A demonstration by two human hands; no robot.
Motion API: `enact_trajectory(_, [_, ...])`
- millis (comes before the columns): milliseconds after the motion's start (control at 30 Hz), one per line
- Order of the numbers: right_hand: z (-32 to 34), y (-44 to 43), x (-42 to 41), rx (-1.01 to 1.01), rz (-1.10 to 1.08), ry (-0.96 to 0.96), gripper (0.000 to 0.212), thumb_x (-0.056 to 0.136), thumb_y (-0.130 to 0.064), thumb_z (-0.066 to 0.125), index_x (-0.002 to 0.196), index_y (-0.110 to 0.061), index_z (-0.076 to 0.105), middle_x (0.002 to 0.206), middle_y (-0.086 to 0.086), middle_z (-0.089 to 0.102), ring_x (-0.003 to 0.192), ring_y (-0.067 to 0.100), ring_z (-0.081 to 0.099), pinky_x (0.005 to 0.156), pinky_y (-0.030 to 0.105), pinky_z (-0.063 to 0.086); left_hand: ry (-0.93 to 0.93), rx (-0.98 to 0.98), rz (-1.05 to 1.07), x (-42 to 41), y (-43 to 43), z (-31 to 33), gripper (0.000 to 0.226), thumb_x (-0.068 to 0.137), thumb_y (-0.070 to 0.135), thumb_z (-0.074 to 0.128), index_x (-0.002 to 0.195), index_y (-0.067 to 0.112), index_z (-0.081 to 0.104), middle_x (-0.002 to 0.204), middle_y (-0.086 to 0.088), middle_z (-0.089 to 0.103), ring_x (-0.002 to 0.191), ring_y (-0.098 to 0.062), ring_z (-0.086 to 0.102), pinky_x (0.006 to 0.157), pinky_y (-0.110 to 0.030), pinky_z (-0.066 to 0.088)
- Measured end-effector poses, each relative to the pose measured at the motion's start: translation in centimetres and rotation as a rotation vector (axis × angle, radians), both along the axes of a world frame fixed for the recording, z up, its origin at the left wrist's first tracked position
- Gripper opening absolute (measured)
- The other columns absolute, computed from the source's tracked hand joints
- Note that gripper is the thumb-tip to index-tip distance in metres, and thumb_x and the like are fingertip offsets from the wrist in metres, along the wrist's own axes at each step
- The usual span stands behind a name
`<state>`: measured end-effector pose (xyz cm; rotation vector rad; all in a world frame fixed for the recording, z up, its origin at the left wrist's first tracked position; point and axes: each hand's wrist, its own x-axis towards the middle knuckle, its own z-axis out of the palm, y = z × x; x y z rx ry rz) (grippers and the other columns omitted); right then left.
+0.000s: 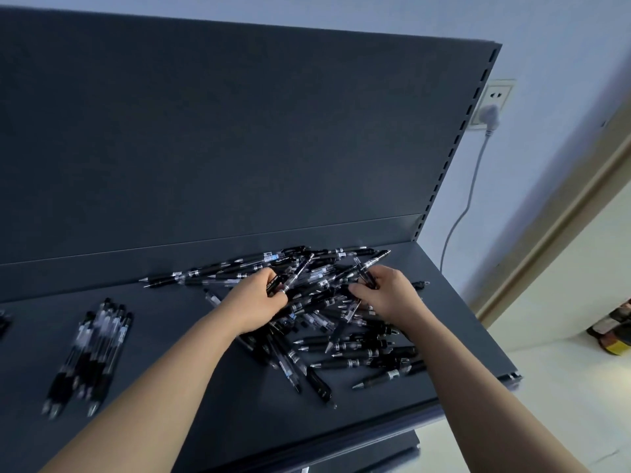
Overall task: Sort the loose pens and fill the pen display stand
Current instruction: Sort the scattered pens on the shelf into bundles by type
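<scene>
Loose pens [355,353], black and clear-barrelled, lie in a tangled heap on the right half of a dark shelf [205,387], from the centre of the frame down toward the lower right; some cross over one another, and a few stray ones point out toward the shelf's front edge. The left hand [256,298] sits at the heap's left side, its fingers [273,285] curled round a couple of pens [294,274] that stick up and away from it; the right hand [389,295] sits at the heap's upper right, fingers clamped on a dark pen [368,268] that slants toward the upper right. Both forearms reach in from the bottom of the frame. At the lower left a sorted bunch of pens [92,353] lies side by side, tips toward the front edge, well apart from the heap and blurred; a few more dark pens [3,324] show at the far left edge. A tall dark back panel [239,131] rises behind the shelf; at the upper right a wall socket [496,93] carries a white plug [489,113], its cable [468,199] hanging down beside the panel.
</scene>
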<state>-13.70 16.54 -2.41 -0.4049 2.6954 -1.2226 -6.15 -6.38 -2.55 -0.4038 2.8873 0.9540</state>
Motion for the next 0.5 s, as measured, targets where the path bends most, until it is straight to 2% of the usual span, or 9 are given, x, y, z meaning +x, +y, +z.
enact_trajectory(67, [-0.2, 0.0, 0.1, -0.025, -0.020, -0.002, 0.016, 0.085, -0.023, 0.067, 0.079, -0.014, 0.054, 0.065, 0.000, 0.056, 0.056, 0.014, 0.047, 0.054, 0.028, 0.036, 0.038, -0.043, -0.019, 0.1, 0.5, -0.2, 0.032, 0.094, 0.041, 0.051, 0.116, 0.018, 0.051, 0.090, 0.007, 0.060, 0.077, -0.015, 0.055, 0.065, -0.027, 0.043])
enact_trajectory(133, [-0.6, -0.3, 0.3, -0.019, -0.030, -0.041, 0.011, 0.091, -0.021, 0.060, 0.097, -0.016, 0.052, 0.071, 0.002, 0.056, 0.057, 0.015, 0.048, 0.056, 0.030, 0.038, 0.068, -0.134, -0.037, 0.1, 0.9, -0.4, 0.055, 0.093, 0.054, 0.047, 0.134, 0.017, 0.050, 0.114, 0.001, 0.064, 0.100, -0.018, 0.061, 0.082, -0.030, 0.046])
enact_trajectory(167, [-0.9, -0.4, 0.4, -0.023, -0.046, -0.061, 0.018, 0.094, -0.022, 0.056, 0.109, -0.015, 0.048, 0.074, 0.002, 0.056, 0.058, 0.015, 0.048, 0.056, 0.029, 0.038, 0.073, -0.189, -0.040, 0.1, 1.1, -0.5, 0.059, 0.092, 0.058, 0.046, 0.135, 0.018, 0.050, 0.119, 0.000, 0.065, 0.105, -0.020, 0.061, 0.083, -0.030, 0.046])
enact_trajectory(267, [-1.1, -0.5, 0.7, -0.069, -0.097, -0.142, 0.044, 0.098, -0.025, 0.048, 0.137, -0.016, 0.030, 0.080, 0.002, 0.053, 0.057, 0.013, 0.048, 0.052, 0.026, 0.035, 0.055, -0.317, -0.094, 0.0, 1.4, -0.9, 0.048, 0.088, 0.060, 0.051, 0.115, 0.021, 0.059, 0.087, 0.003, 0.068, 0.080, -0.017, 0.064, 0.064, -0.029, 0.046])
enact_trajectory(333, [-1.2, -0.5, 0.8, -0.060, -0.091, -0.158, 0.028, 0.099, -0.026, 0.046, 0.123, -0.014, 0.041, 0.076, 0.004, 0.053, 0.056, 0.016, 0.045, 0.053, 0.027, 0.037, 0.015, -0.347, -0.110, 0.0, 1.6, -0.9, 0.041, 0.085, 0.058, 0.059, 0.104, 0.022, 0.060, 0.074, 0.007, 0.061, 0.070, -0.014, 0.059, 0.055, -0.028, 0.042])
enact_trajectory(367, [-1.1, -0.5, 0.8, -0.045, -0.092, -0.155, 0.014, 0.099, -0.024, 0.044, 0.102, -0.011, 0.046, 0.069, 0.005, 0.049, 0.054, 0.018, 0.042, 0.054, 0.030, 0.036, 0.001, -0.344, -0.103, 0.0, 1.6, -1.0, 0.039, 0.084, 0.057, 0.061, 0.099, 0.022, 0.060, 0.070, 0.008, 0.058, 0.066, -0.013, 0.057, 0.052, -0.027, 0.038])
enact_trajectory(400, [-0.8, -0.5, 1.0, -0.032, -0.094, -0.151, 0.019, 0.099, -0.022, 0.043, 0.084, -0.011, 0.041, 0.063, 0.005, 0.043, 0.052, 0.018, 0.038, 0.055, 0.032, 0.035, -0.003, -0.326, -0.087, 0.0, 1.6, -1.1, 0.037, 0.085, 0.056, 0.061, 0.094, 0.020, 0.060, 0.068, 0.007, 0.057, 0.063, -0.012, 0.055, 0.050, -0.027, 0.036])
enact_trajectory(433, [-0.7, -0.5, 1.0, -0.048, -0.106, -0.166, 0.026, 0.100, -0.020, 0.041, 0.077, -0.011, 0.037, 0.061, 0.005, 0.039, 0.051, 0.018, 0.037, 0.055, 0.035, 0.037, 0.004, -0.288, -0.056, 0.0, 1.5, -1.2, 0.037, 0.086, 0.054, 0.060, 0.088, 0.017, 0.059, 0.065, 0.006, 0.055, 0.059, -0.013, 0.052, 0.049, -0.027, 0.034])
enact_trajectory(500, [-0.7, -0.5, 1.0, -0.187, -0.172, -0.262, 0.023, 0.101, -0.016, 0.039, 0.080, -0.008, 0.040, 0.063, 0.006, 0.040, 0.051, 0.020, 0.051, 0.061, 0.044, 0.056, 0.028, -0.166, 0.023, 0.0, 1.2, -1.3, 0.040, 0.089, 0.051, 0.057, 0.078, 0.012, 0.056, 0.059, 0.002, 0.050, 0.053, -0.016, 0.046, 0.049, -0.027, 0.031])
